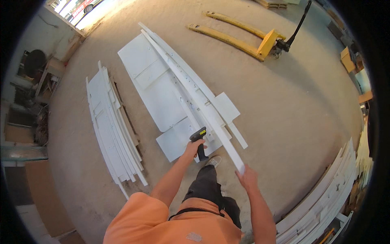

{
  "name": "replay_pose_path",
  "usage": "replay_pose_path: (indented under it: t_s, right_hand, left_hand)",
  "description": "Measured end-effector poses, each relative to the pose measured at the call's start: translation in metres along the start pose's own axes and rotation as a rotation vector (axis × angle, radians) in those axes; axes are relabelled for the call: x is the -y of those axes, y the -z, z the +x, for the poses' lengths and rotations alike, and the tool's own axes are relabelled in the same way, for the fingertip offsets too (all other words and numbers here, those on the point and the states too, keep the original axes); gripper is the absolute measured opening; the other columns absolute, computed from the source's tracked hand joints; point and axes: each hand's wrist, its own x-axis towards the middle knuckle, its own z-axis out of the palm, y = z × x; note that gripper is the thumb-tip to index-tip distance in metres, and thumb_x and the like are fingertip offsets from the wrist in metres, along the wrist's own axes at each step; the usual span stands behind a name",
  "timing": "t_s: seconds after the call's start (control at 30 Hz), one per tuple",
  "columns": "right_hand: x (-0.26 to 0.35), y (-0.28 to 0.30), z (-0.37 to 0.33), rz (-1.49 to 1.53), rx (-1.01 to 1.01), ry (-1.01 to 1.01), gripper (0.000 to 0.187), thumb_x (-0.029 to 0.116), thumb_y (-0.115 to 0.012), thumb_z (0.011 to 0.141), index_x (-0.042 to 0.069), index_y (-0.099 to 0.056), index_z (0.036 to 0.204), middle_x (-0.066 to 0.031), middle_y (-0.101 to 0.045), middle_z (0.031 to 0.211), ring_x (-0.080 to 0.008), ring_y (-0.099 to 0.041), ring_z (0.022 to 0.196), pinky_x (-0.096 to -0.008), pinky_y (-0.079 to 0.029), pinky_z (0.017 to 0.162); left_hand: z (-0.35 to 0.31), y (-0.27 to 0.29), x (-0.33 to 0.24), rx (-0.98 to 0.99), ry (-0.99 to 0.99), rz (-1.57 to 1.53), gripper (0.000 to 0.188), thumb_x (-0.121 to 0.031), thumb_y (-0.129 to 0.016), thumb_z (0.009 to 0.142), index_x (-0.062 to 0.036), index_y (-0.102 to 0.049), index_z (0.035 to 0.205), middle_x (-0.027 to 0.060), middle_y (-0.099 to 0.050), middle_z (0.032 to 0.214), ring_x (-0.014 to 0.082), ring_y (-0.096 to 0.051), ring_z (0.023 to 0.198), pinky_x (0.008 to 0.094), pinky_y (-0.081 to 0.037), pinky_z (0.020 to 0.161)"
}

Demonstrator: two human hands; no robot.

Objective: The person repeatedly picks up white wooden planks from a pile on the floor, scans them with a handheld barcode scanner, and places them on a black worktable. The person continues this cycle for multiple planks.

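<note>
My left hand is closed around the grip of a black barcode scanner with a small yellow patch on its head. The scanner is above the near end of a spread of white panels on the floor. My right hand grips the near end of a long, narrow white board. This board slants away to the far left, over the panels and thinner strips. Several small dark holes or fittings dot some strips. A squarish white piece sticks out on the right side of the pile.
Left of me lies another stack of white boards. A yellow pallet jack stands at the far right. More long boards are piled at the near right. Shelving and clutter line the left wall, beside a bright doorway.
</note>
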Motion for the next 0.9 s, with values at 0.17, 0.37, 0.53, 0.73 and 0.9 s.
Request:
replay_pose_path:
  t_s: [0.17,0.37,0.53,0.73,0.9]
  right_hand:
    - [-0.018,-0.012,0.095,0.141,0.079,0.05,0.054,0.029,-0.075,0.082,0.001,-0.055,0.124,-0.026,-0.065,0.115,-0.0422,-0.062,0.108,-0.0507,-0.05,0.092]
    - [-0.019,-0.044,0.097,0.366,-0.134,0.085,0.052,0.017,-0.072,0.083,0.0,-0.053,0.128,-0.0262,-0.055,0.132,-0.0391,-0.052,0.124,-0.0465,-0.044,0.103]
    - [-0.065,-0.061,-0.008,0.559,-0.162,-0.081,0.039,0.017,-0.072,0.083,-0.002,-0.06,0.115,-0.0234,-0.062,0.12,-0.0393,-0.059,0.114,-0.0455,-0.047,0.098]
    - [-0.124,-0.128,-0.121,0.701,-0.125,-0.682,0.034,0.021,-0.068,0.083,-0.004,-0.063,0.105,-0.0203,-0.069,0.097,-0.0407,-0.066,0.096,-0.0468,-0.052,0.086]
    - [-0.229,-0.126,-0.223,0.653,-0.334,-1.077,0.033,0.025,-0.068,0.084,-0.002,-0.064,0.103,-0.0215,-0.07,0.098,-0.0379,-0.068,0.093,-0.0451,-0.053,0.084]
  left_hand:
    - [-0.028,0.035,0.038,-0.162,0.109,0.003,0.033,-0.04,-0.071,0.083,-0.0079,-0.068,0.094,0.0084,-0.074,0.079,0.0101,-0.052,0.043,0.0285,-0.028,0.037]
    - [-0.05,0.059,0.074,-0.264,0.244,0.391,0.033,-0.04,-0.074,0.079,-0.0074,-0.07,0.085,0.0068,-0.071,0.074,0.0135,-0.051,0.047,0.0327,-0.031,0.042]
    - [-0.012,0.027,0.116,-0.048,0.064,0.919,0.049,-0.037,-0.081,0.069,0.0033,-0.072,0.096,0.0149,-0.07,0.085,0.0271,-0.065,0.074,0.042,-0.05,0.066]
    - [0.076,-0.083,0.06,0.124,-0.154,1.21,0.054,-0.04,-0.082,0.067,0.0047,-0.072,0.095,0.0155,-0.072,0.085,0.0286,-0.068,0.079,0.0436,-0.052,0.071]
    - [0.102,-0.263,0.022,0.45,-0.016,0.855,0.033,-0.021,-0.074,0.08,0.0024,-0.065,0.1,0.0084,-0.065,0.08,0.0225,-0.065,0.067,0.0364,-0.053,0.06]
